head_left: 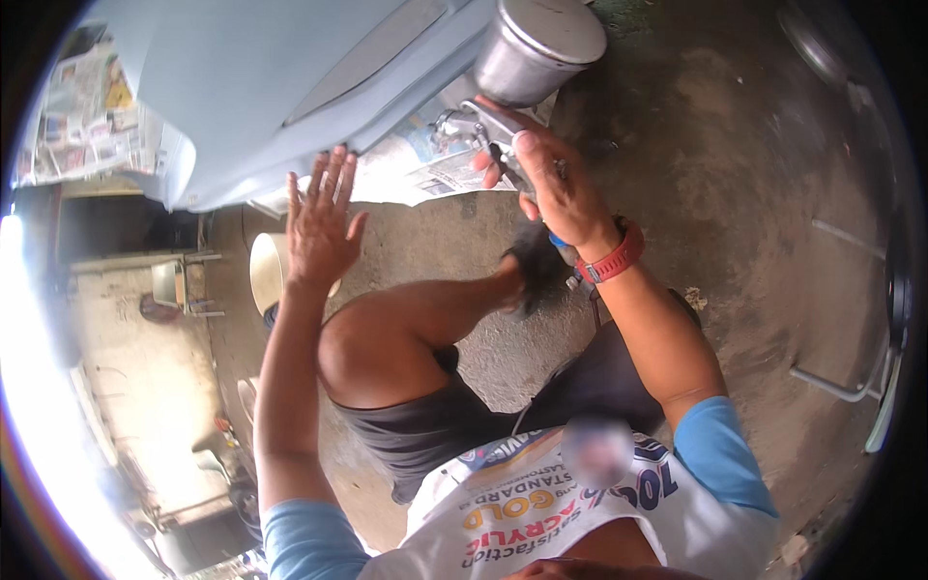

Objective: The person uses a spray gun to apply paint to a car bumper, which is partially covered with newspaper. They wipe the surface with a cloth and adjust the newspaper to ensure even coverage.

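**Spray gun held at the car panel**

Head view: the right hand [561, 188] grips a spray gun [503, 106] with a metal cup [536, 43] on top, close to the pale blue car panel [280, 68]. The left hand [319, 222] is open, fingers spread, holding nothing, just below the panel. Newspaper [435, 164] masks the panel's edge.

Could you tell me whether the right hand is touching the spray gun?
Touching. The head view shows the right hand wrapped round the handle of the spray gun, its fingers curled at the trigger below the metal cup.
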Available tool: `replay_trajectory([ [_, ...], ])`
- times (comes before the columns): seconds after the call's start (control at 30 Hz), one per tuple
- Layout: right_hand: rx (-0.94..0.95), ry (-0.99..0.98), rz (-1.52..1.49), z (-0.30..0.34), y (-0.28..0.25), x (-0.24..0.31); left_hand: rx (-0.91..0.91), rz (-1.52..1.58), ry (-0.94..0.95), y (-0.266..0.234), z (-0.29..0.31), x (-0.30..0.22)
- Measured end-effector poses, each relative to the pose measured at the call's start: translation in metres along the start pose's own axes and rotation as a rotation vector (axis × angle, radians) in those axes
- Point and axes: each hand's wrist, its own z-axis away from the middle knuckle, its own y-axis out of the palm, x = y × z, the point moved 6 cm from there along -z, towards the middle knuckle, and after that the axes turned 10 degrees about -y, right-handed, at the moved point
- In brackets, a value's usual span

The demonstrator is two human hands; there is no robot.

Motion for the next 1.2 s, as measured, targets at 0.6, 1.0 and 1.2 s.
replay_trajectory([
  [0.6,-0.310,-0.060,0.242,-0.008,-0.002,0.023,-0.378,0.339,0.188,-0.034,-0.088,-0.142],
  [1.0,-0.097,-0.018,0.229,0.006,0.089,0.000,-0.474,0.518,0.076,-0.002,-0.029,-0.068],
  [1.2,-0.040,0.014,0.210,0.007,0.134,-0.015,-0.477,0.501,0.044,-0.001,0.003,-0.011],
])
